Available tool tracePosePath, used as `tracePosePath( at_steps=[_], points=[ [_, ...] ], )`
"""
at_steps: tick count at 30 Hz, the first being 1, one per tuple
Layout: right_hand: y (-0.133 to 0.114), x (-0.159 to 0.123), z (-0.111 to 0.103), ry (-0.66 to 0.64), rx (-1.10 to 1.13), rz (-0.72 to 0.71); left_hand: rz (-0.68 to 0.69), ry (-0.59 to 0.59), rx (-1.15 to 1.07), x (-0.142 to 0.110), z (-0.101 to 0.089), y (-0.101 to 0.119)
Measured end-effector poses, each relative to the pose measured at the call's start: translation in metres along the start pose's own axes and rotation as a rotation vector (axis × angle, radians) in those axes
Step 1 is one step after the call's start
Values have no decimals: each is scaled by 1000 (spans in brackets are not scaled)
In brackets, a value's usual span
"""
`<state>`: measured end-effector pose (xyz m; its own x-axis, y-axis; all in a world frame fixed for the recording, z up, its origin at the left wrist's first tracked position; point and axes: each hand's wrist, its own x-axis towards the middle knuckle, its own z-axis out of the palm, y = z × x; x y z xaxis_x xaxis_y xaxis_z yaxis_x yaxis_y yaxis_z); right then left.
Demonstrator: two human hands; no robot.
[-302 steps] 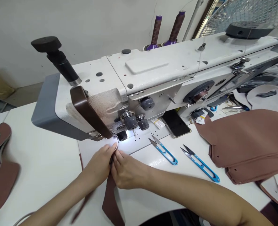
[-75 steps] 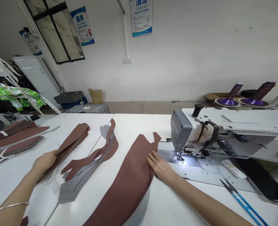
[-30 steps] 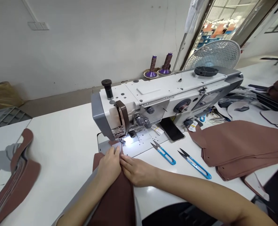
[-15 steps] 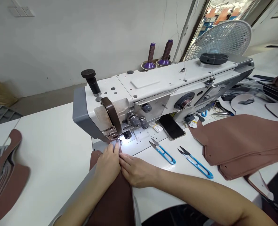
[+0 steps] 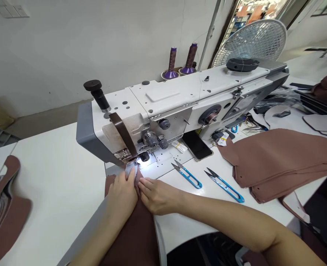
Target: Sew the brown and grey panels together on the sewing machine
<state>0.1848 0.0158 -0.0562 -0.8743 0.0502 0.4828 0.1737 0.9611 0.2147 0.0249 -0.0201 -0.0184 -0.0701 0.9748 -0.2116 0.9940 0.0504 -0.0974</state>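
A brown leather-like piece (image 5: 136,236) with a grey backing runs from the front edge up to the needle area of the sewing machine (image 5: 166,107). My left hand (image 5: 122,194) grips the folded grey edge of that piece just in front of the presser foot (image 5: 136,162). Beside it, my right hand (image 5: 156,195) pinches the brown side, fingers pressed together on the material. The machine's lamp lights the plate by the needle. The fingertips' undersides are hidden.
Two blue thread snips (image 5: 188,176) lie right of the hands, near a dark phone (image 5: 197,146). Stacked brown pieces (image 5: 285,159) lie at the right, more curved pieces (image 5: 10,210) at the left. Behind the machine stand purple thread cones (image 5: 172,62) and a fan (image 5: 252,40).
My hands have slid slightly back from the needle, and more of the grey folded edge shows between the left fingers and the presser foot. The whole view has shifted a little.
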Motion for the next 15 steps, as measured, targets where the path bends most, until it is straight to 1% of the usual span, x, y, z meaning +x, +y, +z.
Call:
tracePosePath(
  at_steps=[3, 4, 6, 8, 10, 12, 15],
  points=[
    [-4, 0, -4, 23, -27, -4, 40, -190, 33, -12, -14, -10],
    [-6, 0, -5, 21, -35, -8, 56, -237, 51, -16, -20, -11],
    [-7, 0, -6, 11, -47, -8, 84, -293, 91, -20, -30, -8],
    [-8, 0, -6, 3, -57, -1, 108, -322, 115, -21, -38, 0],
    [-8, 1, -5, -7, -67, -3, 124, -342, 115, -19, -41, 9],
    [-7, 1, -2, -19, -77, -5, 123, -353, 108, -16, -40, 15],
    [-5, 3, 5, -16, -90, -2, 126, -348, 90, -9, -35, 18]
  ],
)
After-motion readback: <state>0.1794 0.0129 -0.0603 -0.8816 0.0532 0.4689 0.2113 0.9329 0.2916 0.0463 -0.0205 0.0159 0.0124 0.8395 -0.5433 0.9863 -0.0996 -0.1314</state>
